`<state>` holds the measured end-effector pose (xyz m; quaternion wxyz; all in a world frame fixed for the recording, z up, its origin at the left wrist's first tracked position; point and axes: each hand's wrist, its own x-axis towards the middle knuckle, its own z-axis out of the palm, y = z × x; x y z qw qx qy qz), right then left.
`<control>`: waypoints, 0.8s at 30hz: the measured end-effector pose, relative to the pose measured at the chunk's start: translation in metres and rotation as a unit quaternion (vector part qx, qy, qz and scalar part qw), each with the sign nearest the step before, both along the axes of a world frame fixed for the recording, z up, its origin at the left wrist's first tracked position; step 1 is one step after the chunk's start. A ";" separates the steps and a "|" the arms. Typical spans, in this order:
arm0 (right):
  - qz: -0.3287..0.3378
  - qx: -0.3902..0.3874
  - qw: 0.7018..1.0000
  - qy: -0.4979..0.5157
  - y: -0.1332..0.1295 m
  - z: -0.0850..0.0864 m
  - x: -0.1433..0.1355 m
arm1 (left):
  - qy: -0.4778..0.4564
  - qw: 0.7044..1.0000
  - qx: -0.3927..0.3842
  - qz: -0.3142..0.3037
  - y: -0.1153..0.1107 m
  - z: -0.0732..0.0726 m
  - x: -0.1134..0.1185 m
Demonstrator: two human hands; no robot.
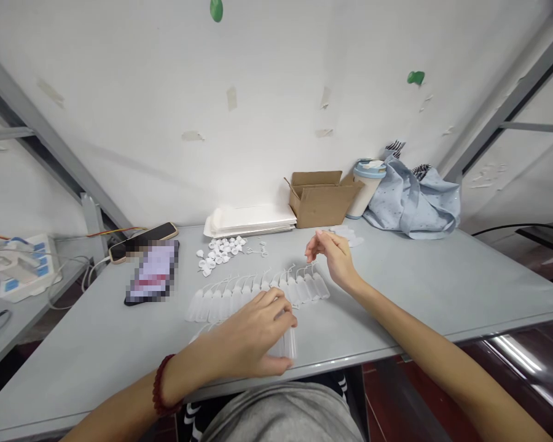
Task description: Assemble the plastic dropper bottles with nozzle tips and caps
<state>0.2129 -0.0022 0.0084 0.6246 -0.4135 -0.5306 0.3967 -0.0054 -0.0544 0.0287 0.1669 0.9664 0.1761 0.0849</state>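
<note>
Lying beyond the left hand (253,331) and beside the right hand (335,256), tubes (243,294) form a row; both grips are unclear.

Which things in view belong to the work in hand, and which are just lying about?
Apparently in the work:
corded clear pieces, in a row near both hands
further clear pieces by the left hand
small white pieces, piled behind

Apparently just lying about:
dark phone
lit phone
power strip
lidded cup
blue bag

Unclear: cardboard box
</note>
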 end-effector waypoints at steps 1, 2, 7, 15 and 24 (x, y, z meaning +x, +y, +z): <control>0.000 -0.001 1.000 -0.001 0.000 0.000 0.000 | 0.004 1.000 0.012 0.001 0.000 -0.001 0.000; 0.000 -0.001 1.000 -0.003 0.000 0.000 0.000 | 0.007 1.000 0.023 0.002 0.000 -0.001 0.000; 0.003 0.000 1.000 -0.019 -0.002 0.001 0.000 | 0.014 0.999 0.052 -0.001 0.000 -0.004 0.000; 0.002 -0.003 0.999 -0.039 -0.002 0.002 0.000 | 0.003 0.997 0.075 -0.001 0.001 -0.007 0.000; -0.014 0.010 0.998 -0.067 0.002 0.003 0.006 | -0.040 0.999 0.016 0.023 0.013 0.006 -0.008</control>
